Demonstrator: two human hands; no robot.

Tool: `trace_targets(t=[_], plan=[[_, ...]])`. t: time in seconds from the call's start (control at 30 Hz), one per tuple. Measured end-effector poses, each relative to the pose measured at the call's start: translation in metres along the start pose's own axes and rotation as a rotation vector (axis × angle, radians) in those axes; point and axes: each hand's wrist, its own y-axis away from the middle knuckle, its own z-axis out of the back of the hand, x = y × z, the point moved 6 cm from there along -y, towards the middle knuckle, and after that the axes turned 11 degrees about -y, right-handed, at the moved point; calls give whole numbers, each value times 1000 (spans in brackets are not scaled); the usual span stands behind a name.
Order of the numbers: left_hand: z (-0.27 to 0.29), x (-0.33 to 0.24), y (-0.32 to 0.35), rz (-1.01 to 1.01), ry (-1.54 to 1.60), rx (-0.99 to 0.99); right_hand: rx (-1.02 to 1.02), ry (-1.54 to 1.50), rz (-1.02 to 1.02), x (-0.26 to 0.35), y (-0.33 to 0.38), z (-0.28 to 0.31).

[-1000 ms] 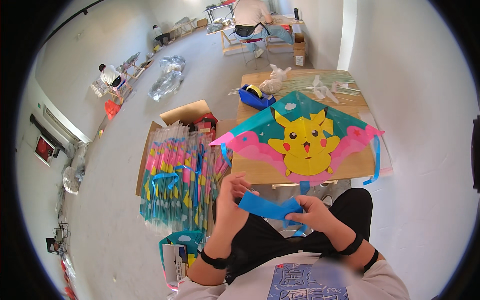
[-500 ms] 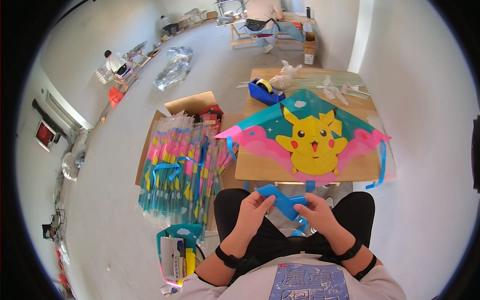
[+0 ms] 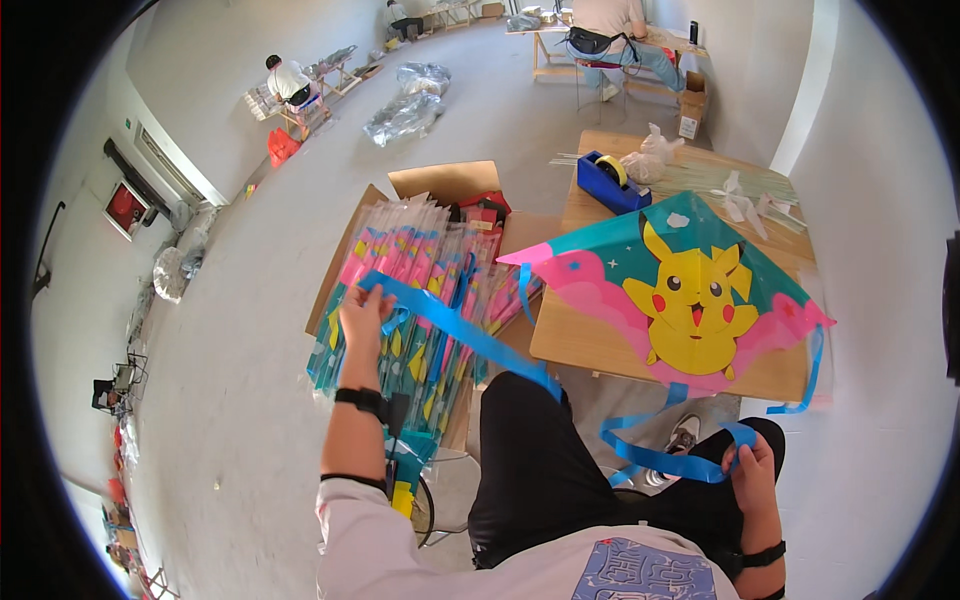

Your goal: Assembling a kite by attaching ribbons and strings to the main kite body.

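Note:
My left hand (image 3: 363,318) is out over the packed kites (image 3: 410,290), its fingers pinching the end of a blue ribbon (image 3: 465,332). From there the ribbon runs down to the right across my left thigh. By my right knee, my right hand (image 3: 752,472) grips a looped length of blue ribbon. That ribbon curls through the gap between my knees and up to the lower edge of a kite (image 3: 695,310). The kite lies face up on the wooden table, green and pink with a yellow cartoon animal. Blue streamers hang from both its wing tips.
The packed kites fill an open cardboard box (image 3: 443,180) left of the wooden table (image 3: 570,335). A blue tape dispenser (image 3: 612,183), a plastic bag (image 3: 650,155) and thin sticks lie at the table's far side. Clear plastic bundles (image 3: 408,105) rest on the floor; people sit at far tables.
My hands have moved apart, the left one far out to the left and the right one toward my right knee. The folded blue ribbon is now drawn out. The view has shifted left.

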Motion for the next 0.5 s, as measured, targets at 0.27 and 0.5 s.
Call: trace_targets(t=[0.27,0.5], plan=[[18,65,-111,-63,9,-16,-61,11,-34,-18,1,0],[11,132,-96,171,-280,45,-100,47,-102,-24,0,-10]])
